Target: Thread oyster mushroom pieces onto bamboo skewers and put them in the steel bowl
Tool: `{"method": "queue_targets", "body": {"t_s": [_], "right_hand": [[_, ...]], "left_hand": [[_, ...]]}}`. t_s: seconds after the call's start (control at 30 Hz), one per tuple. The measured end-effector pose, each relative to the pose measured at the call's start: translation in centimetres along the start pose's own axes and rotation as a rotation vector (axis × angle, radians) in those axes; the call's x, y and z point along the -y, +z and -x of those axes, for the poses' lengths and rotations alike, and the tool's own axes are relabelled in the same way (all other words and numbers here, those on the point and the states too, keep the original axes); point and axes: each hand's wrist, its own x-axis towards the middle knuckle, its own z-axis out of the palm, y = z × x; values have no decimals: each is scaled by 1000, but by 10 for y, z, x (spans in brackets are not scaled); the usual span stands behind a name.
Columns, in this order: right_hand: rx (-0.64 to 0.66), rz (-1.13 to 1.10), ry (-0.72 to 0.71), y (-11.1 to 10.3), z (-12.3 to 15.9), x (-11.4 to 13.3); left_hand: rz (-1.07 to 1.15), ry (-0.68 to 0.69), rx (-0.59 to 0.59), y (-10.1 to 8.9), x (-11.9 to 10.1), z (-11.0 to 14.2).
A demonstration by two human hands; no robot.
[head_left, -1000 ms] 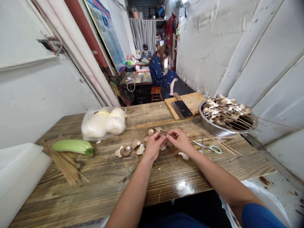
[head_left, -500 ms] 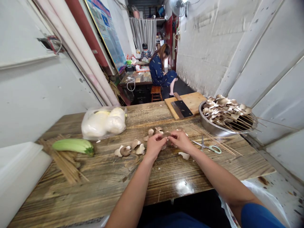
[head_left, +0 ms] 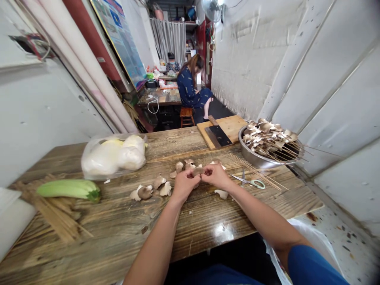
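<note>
My left hand (head_left: 184,185) and my right hand (head_left: 216,176) meet over the middle of the wooden table (head_left: 118,237). Between their fingertips is a brownish oyster mushroom (head_left: 198,171), pinched from both sides. Loose mushroom pieces (head_left: 145,192) lie to the left of my left hand, and more (head_left: 190,163) sit just behind the hands. One pale piece (head_left: 221,194) rests under my right wrist. Scissors with pale green handles (head_left: 257,183) lie right of my right hand, near several thin bamboo skewers (head_left: 261,173).
A steel bowl (head_left: 252,158) of skewered mushrooms stands at the right, sticks jutting out. Behind lies a cutting board (head_left: 234,126) with a cleaver (head_left: 221,135). At left are a bagged white vegetable (head_left: 113,158), a green gourd (head_left: 67,188) and bundled skewers (head_left: 56,217). A person (head_left: 190,87) sits beyond.
The view has turned slightly to the right, so everything sits further left. Both hands keep their pinch on the mushroom, with little other movement.
</note>
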Motion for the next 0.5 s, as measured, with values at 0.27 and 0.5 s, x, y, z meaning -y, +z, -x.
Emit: {"method": "queue_targets", "body": {"t_s": [0.27, 0.5], "right_hand": [[111, -308, 204, -5, 0, 6], [-198, 410, 97, -46, -14, -3]], "left_hand": [[379, -67, 131, 1, -4, -1], [49, 90, 14, 8, 2, 0]]}}
